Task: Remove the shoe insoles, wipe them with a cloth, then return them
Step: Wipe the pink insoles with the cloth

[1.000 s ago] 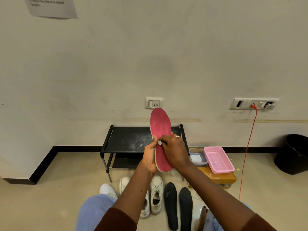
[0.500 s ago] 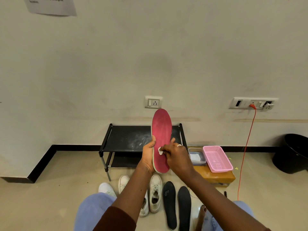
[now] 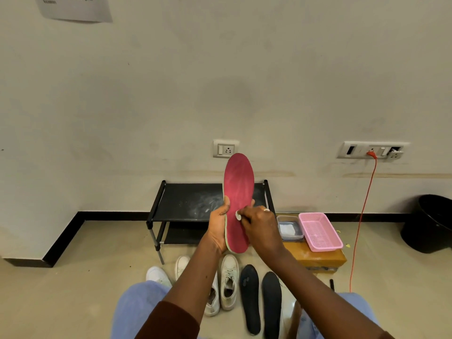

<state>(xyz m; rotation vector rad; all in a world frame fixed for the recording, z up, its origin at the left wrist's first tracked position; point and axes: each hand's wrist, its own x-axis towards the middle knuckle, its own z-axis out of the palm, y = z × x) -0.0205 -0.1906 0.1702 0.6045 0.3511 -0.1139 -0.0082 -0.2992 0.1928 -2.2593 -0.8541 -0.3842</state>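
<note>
A red insole (image 3: 238, 189) with a pale green edge stands upright in front of me. My left hand (image 3: 218, 226) grips its lower left edge, thumb on the red face. My right hand (image 3: 259, 226) pinches a small white cloth (image 3: 238, 216) and presses it against the insole's middle. On the floor below lie two black insoles (image 3: 250, 297) side by side. To their left stand white shoes (image 3: 229, 282), partly hidden by my left arm.
A black shoe rack (image 3: 190, 204) stands against the wall behind the insole. To its right a clear container (image 3: 289, 228) and a pink basket (image 3: 320, 232) sit on a brown box (image 3: 318, 259). An orange cable (image 3: 359, 228) hangs from a wall socket. A black bin (image 3: 430, 223) is far right.
My right hand with the cloth has slid down the red insole from its upper middle toward the lower half. The left hand keeps its grip and the insole stays upright.
</note>
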